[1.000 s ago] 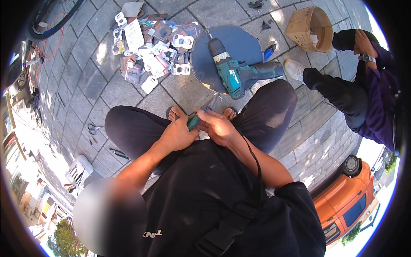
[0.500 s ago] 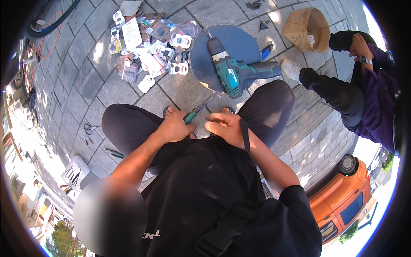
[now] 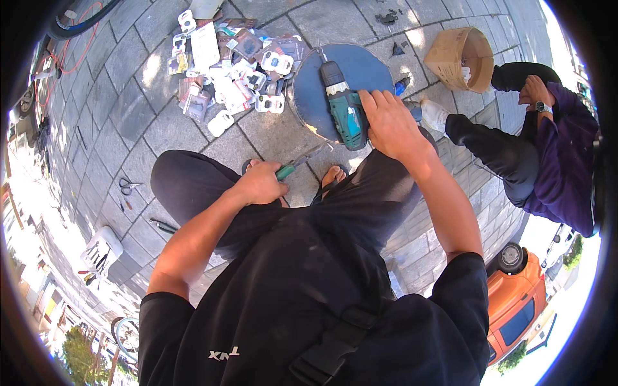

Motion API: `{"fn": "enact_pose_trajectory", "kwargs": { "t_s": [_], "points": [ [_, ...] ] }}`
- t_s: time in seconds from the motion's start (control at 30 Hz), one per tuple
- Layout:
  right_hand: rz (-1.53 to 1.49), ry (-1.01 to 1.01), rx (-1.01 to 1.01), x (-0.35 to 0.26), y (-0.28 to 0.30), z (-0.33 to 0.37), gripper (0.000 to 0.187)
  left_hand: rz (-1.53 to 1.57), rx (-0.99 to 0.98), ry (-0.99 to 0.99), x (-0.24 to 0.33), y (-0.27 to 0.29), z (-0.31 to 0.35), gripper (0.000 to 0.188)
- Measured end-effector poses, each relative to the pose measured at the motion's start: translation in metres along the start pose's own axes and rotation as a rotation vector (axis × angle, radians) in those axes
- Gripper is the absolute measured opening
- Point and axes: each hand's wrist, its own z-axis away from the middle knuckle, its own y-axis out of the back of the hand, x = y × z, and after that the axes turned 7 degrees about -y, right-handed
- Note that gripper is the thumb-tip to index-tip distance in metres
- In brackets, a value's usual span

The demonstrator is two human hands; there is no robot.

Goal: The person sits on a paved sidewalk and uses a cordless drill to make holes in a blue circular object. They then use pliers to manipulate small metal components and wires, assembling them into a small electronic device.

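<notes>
My left hand (image 3: 262, 182) is closed around the green handle of a hand tool (image 3: 286, 171), held low between my knees. Its narrow metal end points up and to the right; the exact kind is unclear. Ahead, a teal and black cordless drill (image 3: 347, 116) lies on a round, dark-blue padded stool (image 3: 376, 64), its chuck facing away from me. Over the drill's grip is my right hand (image 3: 391, 122), fingers wrapped around it from above and hiding most of the handle.
Many small blister packs and cards (image 3: 235, 80) lie heaped left of the stool. A cardboard box (image 3: 447, 55) stands at the far right, beside a seated person (image 3: 557, 148). Scissors (image 3: 129, 186) and a tool tray (image 3: 103, 251) are on the paving to the left.
My right hand has moved from between my knees, forward and right onto the drill's grip. The left hand still holds the green-handled tool in nearly the same place.
</notes>
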Motion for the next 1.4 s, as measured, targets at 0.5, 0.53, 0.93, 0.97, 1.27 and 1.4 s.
{"fn": "enact_pose_trajectory", "kwargs": {
  "t_s": [0.5, 0.53, 0.93, 0.97, 1.27, 1.4],
  "points": [
    [-0.782, -0.23, 0.142, -0.019, 0.055, 0.077, 0.032, 0.045, -0.004, -0.039, -0.012, 0.024, 0.008, 0.035],
    [-0.832, -0.245, 0.13, -0.021, 0.055, 0.082, 0.028, 0.051, -0.006, -0.044, -0.014, 0.026, 0.005, 0.033],
    [-0.996, -0.345, -0.074, -0.052, 0.051, 0.115, 0.029, -0.073, -0.076, -0.071, -0.021, 0.071, -0.003, 0.03],
    [-0.983, -0.356, -0.085, -0.054, 0.051, 0.117, 0.03, -0.08, -0.09, -0.057, -0.02, 0.073, -0.003, 0.032],
    [-0.883, -0.286, -0.153, -0.064, 0.061, 0.132, 0.041, -0.169, -0.077, -0.021, -0.008, 0.088, -0.001, 0.028],
    [-0.845, -0.292, -0.141, -0.067, 0.058, 0.135, 0.045, -0.203, -0.067, -0.051, -0.006, 0.088, -0.002, 0.029]
  ]
}}
